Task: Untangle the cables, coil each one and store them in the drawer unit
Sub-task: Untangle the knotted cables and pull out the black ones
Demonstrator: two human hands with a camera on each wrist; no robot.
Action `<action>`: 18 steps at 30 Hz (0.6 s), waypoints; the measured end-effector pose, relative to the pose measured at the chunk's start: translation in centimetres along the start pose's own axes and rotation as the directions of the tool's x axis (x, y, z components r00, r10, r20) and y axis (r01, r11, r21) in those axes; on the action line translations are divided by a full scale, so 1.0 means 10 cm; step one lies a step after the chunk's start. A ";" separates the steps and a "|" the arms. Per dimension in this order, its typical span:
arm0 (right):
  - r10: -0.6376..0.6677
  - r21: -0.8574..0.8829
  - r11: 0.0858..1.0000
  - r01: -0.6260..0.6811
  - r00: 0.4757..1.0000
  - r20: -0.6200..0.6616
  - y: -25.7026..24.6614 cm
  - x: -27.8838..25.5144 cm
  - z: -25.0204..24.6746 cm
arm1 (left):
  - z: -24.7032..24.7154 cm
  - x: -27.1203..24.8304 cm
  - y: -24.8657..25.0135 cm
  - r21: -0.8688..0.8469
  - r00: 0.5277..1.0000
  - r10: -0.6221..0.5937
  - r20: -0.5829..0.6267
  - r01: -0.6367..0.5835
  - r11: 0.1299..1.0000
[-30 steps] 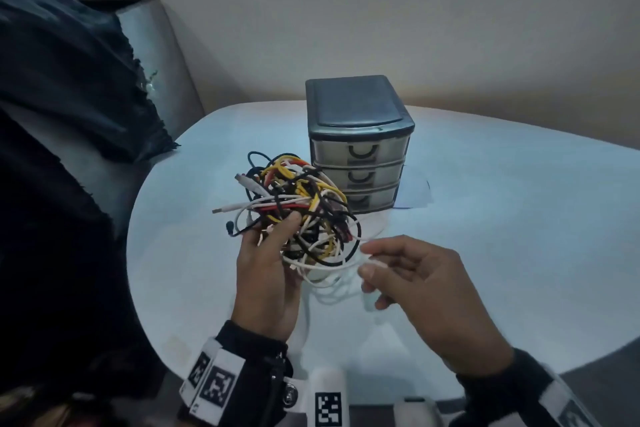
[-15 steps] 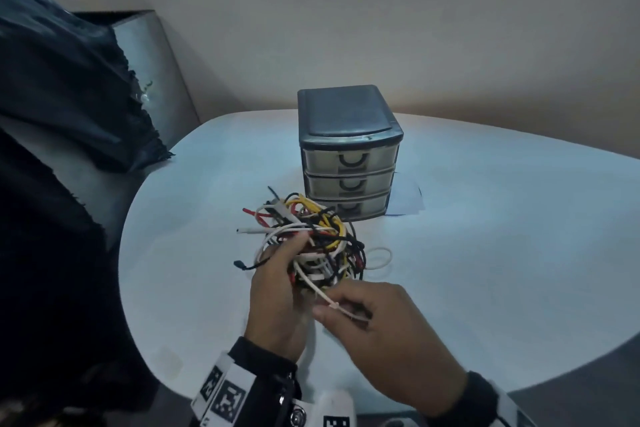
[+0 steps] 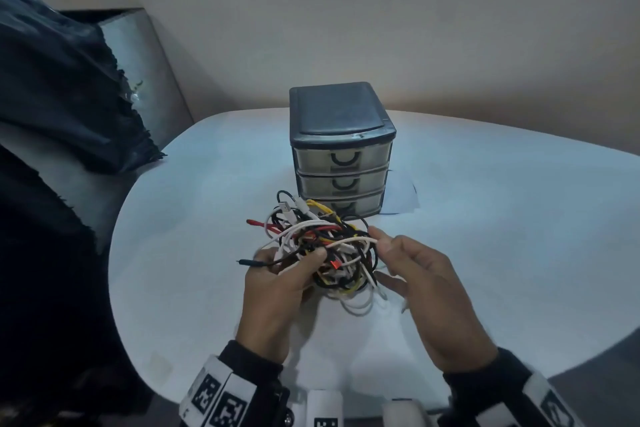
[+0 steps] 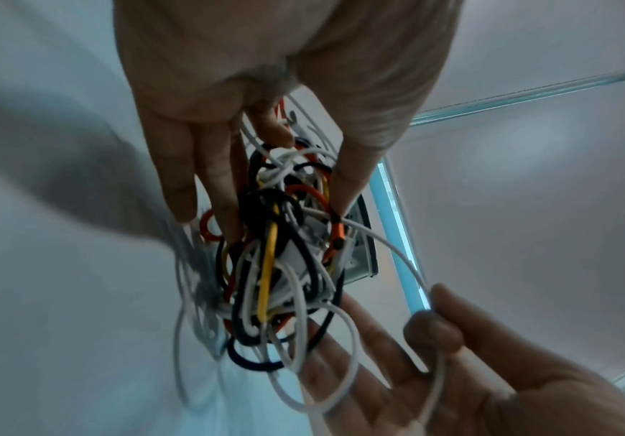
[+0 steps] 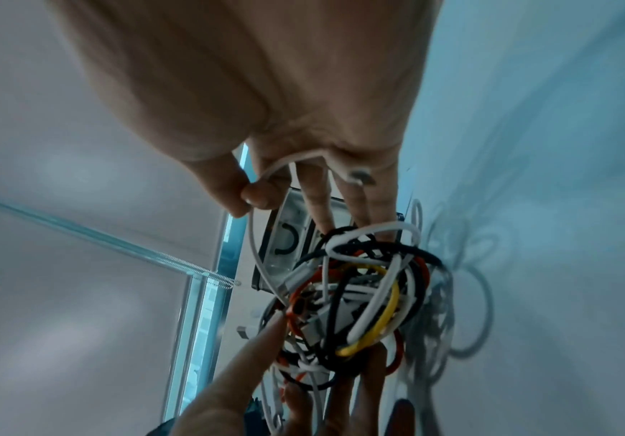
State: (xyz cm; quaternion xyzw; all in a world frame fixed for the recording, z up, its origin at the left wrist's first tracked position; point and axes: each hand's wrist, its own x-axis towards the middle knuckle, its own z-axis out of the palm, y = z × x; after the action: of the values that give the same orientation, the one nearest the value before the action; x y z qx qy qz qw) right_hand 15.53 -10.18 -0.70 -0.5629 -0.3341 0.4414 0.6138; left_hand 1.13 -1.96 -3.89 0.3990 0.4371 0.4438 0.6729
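A tangle of cables [image 3: 322, 246] in white, black, red and yellow hangs above the white table [image 3: 502, 236], just in front of the grey three-drawer unit [image 3: 341, 146]. My left hand [image 3: 277, 288] grips the tangle [image 4: 277, 265] from below and the left, thumb laid over it. My right hand [image 3: 426, 288] pinches one white cable [image 3: 353, 241] between thumb and forefinger at the tangle's right side; that cable [image 5: 257, 250] runs from the pinch into the bundle [image 5: 359, 295]. All three drawers are closed.
A dark cloth [image 3: 62, 97] drapes over a grey chair [image 3: 138, 55] to the left of the table. A sheet of paper [image 3: 401, 201] lies under the drawer unit. The wall stands close behind.
The right hand moved from the tangle's near side up to its right side, still pinching a white cable. The left hand kept its hold on the tangle.
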 end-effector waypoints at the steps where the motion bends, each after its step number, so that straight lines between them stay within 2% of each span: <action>1: 0.011 0.001 1.000 -0.011 1.000 -0.017 -0.03 0.00 -0.01 | -0.02 0.01 0.01 0.006 1.000 0.003 0.014 -0.003 1.000; 3: 0.052 0.043 0.998 -0.049 0.996 -0.072 -0.04 0.02 -0.05 | -0.04 0.02 0.02 0.006 0.999 0.031 0.037 -0.032 0.999; 5: 0.132 0.168 0.979 -0.114 0.987 -0.096 -0.04 0.04 -0.13 | -0.09 0.05 0.06 0.057 0.993 0.107 0.049 -0.110 0.992; 7: 0.183 0.330 0.931 -0.157 0.982 -0.049 -0.07 0.06 -0.22 | -0.16 0.06 0.14 0.048 0.979 0.186 0.086 -0.191 0.980; 9: 0.175 0.427 0.888 -0.170 0.984 0.029 -0.12 0.06 -0.29 | -0.24 0.08 0.22 -0.012 0.962 0.227 0.155 -0.228 0.974; 10: 0.156 0.452 0.876 -0.168 0.986 0.065 -0.12 0.06 -0.30 | -0.27 0.11 0.23 -0.025 0.962 0.228 0.148 -0.227 0.974; 11: 0.137 0.467 0.868 -0.171 0.985 0.105 -0.11 0.06 -0.30 | -0.29 0.14 0.21 -0.026 0.972 0.208 0.111 -0.206 0.978; 13: 0.095 0.492 0.851 -0.183 0.976 0.198 -0.03 0.08 -0.25 | -0.25 0.17 0.14 -0.023 0.996 0.062 0.070 -0.061 0.998; 14: 0.073 0.489 0.855 -0.173 0.973 0.217 0.00 0.09 -0.21 | -0.21 0.17 0.09 -0.038 0.991 -0.024 0.131 0.030 0.999; 16: 0.058 0.455 0.879 -0.140 0.980 0.190 0.02 0.11 -0.17 | -0.14 0.12 0.06 -0.089 0.950 -0.134 0.281 0.165 0.982; 18: 0.076 0.411 0.902 -0.131 0.986 0.146 -0.01 0.11 -0.18 | -0.12 0.09 0.08 -0.160 0.929 -0.116 0.353 0.181 0.970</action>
State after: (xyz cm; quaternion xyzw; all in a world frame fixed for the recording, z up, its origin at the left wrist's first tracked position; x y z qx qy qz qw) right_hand 17.56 -9.91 -0.91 -0.4060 -0.2395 0.5695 0.6734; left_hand -0.04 -0.66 -3.70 0.3696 0.2989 0.3552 0.8049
